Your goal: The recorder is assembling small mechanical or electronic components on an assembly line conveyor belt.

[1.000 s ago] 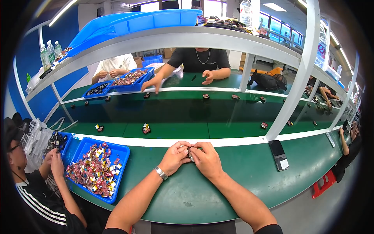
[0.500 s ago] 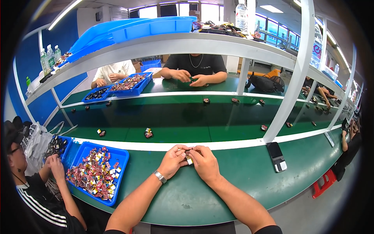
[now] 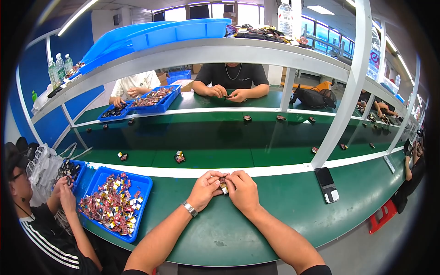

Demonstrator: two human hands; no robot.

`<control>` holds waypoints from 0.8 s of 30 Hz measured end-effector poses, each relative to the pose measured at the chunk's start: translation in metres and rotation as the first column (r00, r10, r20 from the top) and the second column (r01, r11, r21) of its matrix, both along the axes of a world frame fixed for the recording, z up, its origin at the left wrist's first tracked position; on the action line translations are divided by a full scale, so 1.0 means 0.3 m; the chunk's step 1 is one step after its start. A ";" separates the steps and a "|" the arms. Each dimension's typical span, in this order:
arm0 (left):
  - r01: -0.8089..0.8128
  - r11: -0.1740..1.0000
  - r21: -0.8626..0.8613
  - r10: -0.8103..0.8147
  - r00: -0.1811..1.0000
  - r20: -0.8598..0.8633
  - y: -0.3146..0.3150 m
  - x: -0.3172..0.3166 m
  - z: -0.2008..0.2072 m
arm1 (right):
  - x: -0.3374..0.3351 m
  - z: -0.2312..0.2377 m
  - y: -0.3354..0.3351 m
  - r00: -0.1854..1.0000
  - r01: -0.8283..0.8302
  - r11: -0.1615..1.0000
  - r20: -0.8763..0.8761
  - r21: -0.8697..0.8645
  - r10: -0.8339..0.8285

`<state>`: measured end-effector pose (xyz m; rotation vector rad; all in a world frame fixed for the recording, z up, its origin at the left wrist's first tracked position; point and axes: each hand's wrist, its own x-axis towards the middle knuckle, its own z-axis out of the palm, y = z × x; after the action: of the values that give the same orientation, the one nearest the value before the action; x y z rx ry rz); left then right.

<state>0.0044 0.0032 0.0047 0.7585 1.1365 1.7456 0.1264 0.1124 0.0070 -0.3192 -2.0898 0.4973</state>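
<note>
Above the green worktop, my left hand (image 3: 204,190) and my right hand (image 3: 244,193) meet, both closed on one small part. It looks like a dark red and black circuit board (image 3: 223,181) with a white and yellow piece hanging from its lower end. Left thumb and fingers grip it from one side, while the right fingertips pinch it from the other. My fingers cover much of its outline. Left of my hands, a blue tray (image 3: 145,185) is heaped with similar red, white and yellow parts (image 3: 112,204).
Beyond the white rail, a green belt (image 3: 220,156) carries scattered parts (image 3: 179,157). A phone (image 3: 326,184) lies right of my hands near a white post (image 3: 341,91). A co-worker (image 3: 50,229) sits at left; others work across the belt. Overhead runs a shelf (image 3: 206,51) with blue trays.
The parts on the belt have shifted slightly to the right. My hands stay together on the circuit board, with small finger movements. At left, the co-worker's hands have lifted a dark piece.
</note>
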 end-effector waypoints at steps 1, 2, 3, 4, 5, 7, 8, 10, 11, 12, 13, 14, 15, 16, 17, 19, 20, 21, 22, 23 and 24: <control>-0.002 1.000 0.000 0.002 1.000 -0.003 0.000 -0.001 -0.001 | 0.001 0.006 -0.007 1.000 -0.002 1.000 -0.003 0.000 0.002; -0.009 1.000 0.000 0.009 1.000 0.005 -0.001 -0.003 -0.005 | 0.004 0.016 -0.020 1.000 0.010 1.000 0.007 0.022 -0.010; -0.013 1.000 0.001 0.013 1.000 0.014 0.000 -0.002 -0.008 | 0.008 0.020 -0.029 1.000 0.025 0.999 0.017 0.044 -0.025; -0.013 1.000 0.002 0.013 1.000 0.013 0.000 -0.001 -0.008 | 0.008 0.018 -0.032 1.000 0.024 0.999 0.016 0.045 -0.025; -0.020 1.000 0.004 0.020 1.000 0.015 0.000 -0.001 -0.009 | 0.007 0.015 -0.036 0.999 0.027 0.999 0.020 0.046 -0.028; -0.025 1.000 0.007 0.025 1.000 0.016 0.002 0.003 -0.006 | 0.008 0.009 -0.031 0.999 0.032 0.998 0.023 0.049 -0.033; -0.022 1.000 0.003 0.022 1.000 0.014 0.003 0.005 -0.004 | 0.004 -0.002 -0.020 1.000 0.026 0.998 -0.004 0.051 -0.026; -0.016 1.000 0.004 0.016 1.000 0.015 0.000 0.001 -0.007 | -0.001 -0.008 -0.020 0.999 0.024 0.998 -0.027 0.058 -0.022; -0.012 1.000 -0.001 0.012 1.000 0.013 -0.002 0.000 -0.007 | -0.001 -0.007 -0.026 0.999 0.031 0.998 -0.008 0.048 -0.031; -0.010 1.000 -0.008 0.010 1.000 0.009 -0.002 0.000 -0.007 | 0.000 -0.005 -0.027 0.999 0.038 0.999 0.009 0.035 -0.038; -0.009 1.000 -0.009 0.009 1.000 0.009 0.000 0.002 -0.006 | 0.001 -0.004 -0.028 0.999 0.039 0.999 0.009 0.034 -0.039; -0.013 1.000 -0.011 0.013 1.000 0.006 0.002 0.003 -0.004 | 0.001 -0.003 -0.029 0.998 0.062 0.997 0.030 0.045 -0.063; -0.020 1.000 -0.013 0.020 1.000 0.001 0.001 0.003 -0.002 | -0.001 0.000 -0.031 0.995 0.081 0.995 0.048 0.057 -0.084; -0.023 1.000 -0.011 0.023 1.000 -0.001 0.002 0.002 -0.004 | -0.002 0.000 -0.030 0.996 0.078 0.995 0.047 0.059 -0.081; -0.022 1.000 -0.015 0.022 1.000 -0.003 0.007 0.000 -0.011 | -0.002 -0.002 -0.028 0.993 0.086 0.993 0.077 0.080 -0.092; -0.039 0.999 -0.011 0.039 0.999 -0.012 0.007 -0.001 -0.013 | -0.004 0.002 -0.024 0.991 0.077 0.991 0.100 0.109 -0.088; -0.051 0.999 -0.002 0.051 0.999 -0.009 0.007 0.001 -0.012 | -0.004 0.002 -0.021 0.995 0.046 0.993 0.085 0.113 -0.055; -0.061 0.998 0.007 0.061 0.998 -0.007 0.006 -0.002 -0.015 | -0.006 0.000 -0.021 0.997 0.016 0.993 0.069 0.116 -0.024; -0.067 0.998 0.017 0.067 0.998 0.010 0.004 -0.008 -0.018 | -0.008 0.001 -0.028 0.996 -0.029 0.997 0.081 0.067 0.024; -0.101 0.994 0.030 0.100 0.995 0.025 0.005 -0.011 -0.028 | -0.013 0.004 -0.040 0.996 -0.044 0.996 0.077 0.074 0.038; -0.094 0.995 0.032 0.093 0.995 0.035 0.013 -0.006 -0.025 | -0.008 0.010 -0.042 0.997 -0.029 0.994 0.080 0.103 0.021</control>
<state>0.0025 0.0071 -0.0029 0.7039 1.1385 1.8524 0.1239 0.0998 0.0099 -0.2557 -2.1897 0.3948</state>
